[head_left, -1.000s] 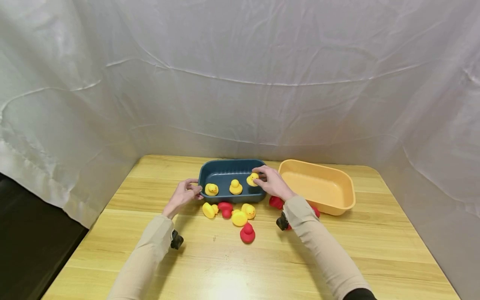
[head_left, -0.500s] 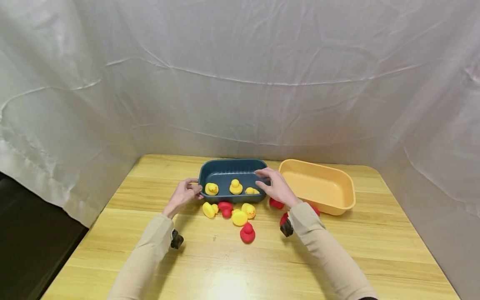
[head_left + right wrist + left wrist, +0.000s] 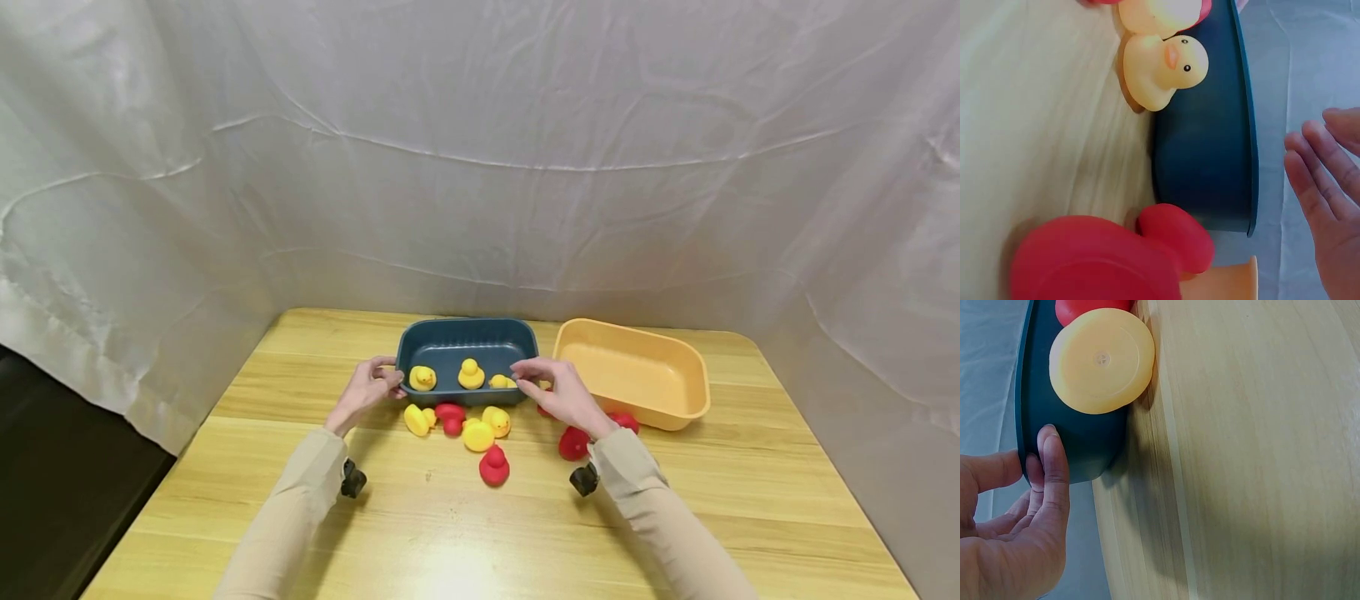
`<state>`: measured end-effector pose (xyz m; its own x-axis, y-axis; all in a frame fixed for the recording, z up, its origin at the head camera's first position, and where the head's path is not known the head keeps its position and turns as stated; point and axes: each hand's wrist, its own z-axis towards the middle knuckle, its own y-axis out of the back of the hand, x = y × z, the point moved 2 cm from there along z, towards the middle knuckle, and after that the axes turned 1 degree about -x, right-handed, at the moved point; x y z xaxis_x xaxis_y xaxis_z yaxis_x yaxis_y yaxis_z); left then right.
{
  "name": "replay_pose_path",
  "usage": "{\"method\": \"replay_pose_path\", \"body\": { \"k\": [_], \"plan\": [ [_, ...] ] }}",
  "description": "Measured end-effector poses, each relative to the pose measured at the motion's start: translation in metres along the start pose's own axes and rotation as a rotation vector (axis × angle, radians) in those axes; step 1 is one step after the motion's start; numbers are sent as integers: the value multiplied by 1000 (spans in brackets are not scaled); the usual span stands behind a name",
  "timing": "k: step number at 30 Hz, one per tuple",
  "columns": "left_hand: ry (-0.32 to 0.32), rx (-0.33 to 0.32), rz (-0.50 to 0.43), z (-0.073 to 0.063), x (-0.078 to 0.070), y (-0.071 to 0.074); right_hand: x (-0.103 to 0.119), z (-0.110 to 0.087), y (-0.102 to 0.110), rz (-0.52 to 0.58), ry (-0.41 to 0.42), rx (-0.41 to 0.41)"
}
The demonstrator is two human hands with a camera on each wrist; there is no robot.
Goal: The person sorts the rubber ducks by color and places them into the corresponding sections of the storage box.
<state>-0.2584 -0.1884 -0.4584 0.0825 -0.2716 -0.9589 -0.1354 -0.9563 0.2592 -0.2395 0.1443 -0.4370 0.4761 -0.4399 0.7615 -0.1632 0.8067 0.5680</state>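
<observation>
A dark blue plastic bin (image 3: 453, 353) stands at the back of the table. Inside it are three yellow rubber ducks: two sit upright at the left (image 3: 423, 378) and middle (image 3: 471, 373), and the right one (image 3: 500, 382) lies tipped over. My left hand (image 3: 365, 392) pinches the bin's left rim between thumb and fingers, as the left wrist view shows. Over the bin's right front corner is my right hand (image 3: 564, 393), fingers extended and apart from the thumb, holding nothing. Its fingers (image 3: 1316, 178) are beside the rim in the right wrist view; touching cannot be told.
An orange bin (image 3: 633, 371) stands right of the blue one. Several ducks lie in front of the blue bin, among them a yellow one (image 3: 417, 420) and red ones (image 3: 450, 418), (image 3: 494, 467). More red ducks (image 3: 573, 445) lie near my right wrist. A grey curtain (image 3: 480, 167) hangs behind.
My right hand has let go of a yellow duck, which now lies in the blue bin's right front part. The hand has drawn back rightward and toward me. My left hand stays put.
</observation>
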Motion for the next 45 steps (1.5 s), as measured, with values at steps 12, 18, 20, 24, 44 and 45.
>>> {"method": "replay_pose_path", "body": {
  "k": [12,18,20,24,44,45],
  "plan": [
    [1,1,-9,-1,0,0,-4,-16,-9,18,-34,202],
    [0,5,-4,-1,0,0,-4,-19,-12,3,-14,260],
    [2,5,-3,-1,0,0,-3,-19,-13,2,-4,278],
    [2,3,4,-1,-1,0,-4,-20,-15,13,37,330],
    [-3,0,4,0,0,0,-10,-23,-20,-51,49,440],
    [-4,0,2,0,0,0,-9,-23,-20,-52,54,441]
  ]
}}
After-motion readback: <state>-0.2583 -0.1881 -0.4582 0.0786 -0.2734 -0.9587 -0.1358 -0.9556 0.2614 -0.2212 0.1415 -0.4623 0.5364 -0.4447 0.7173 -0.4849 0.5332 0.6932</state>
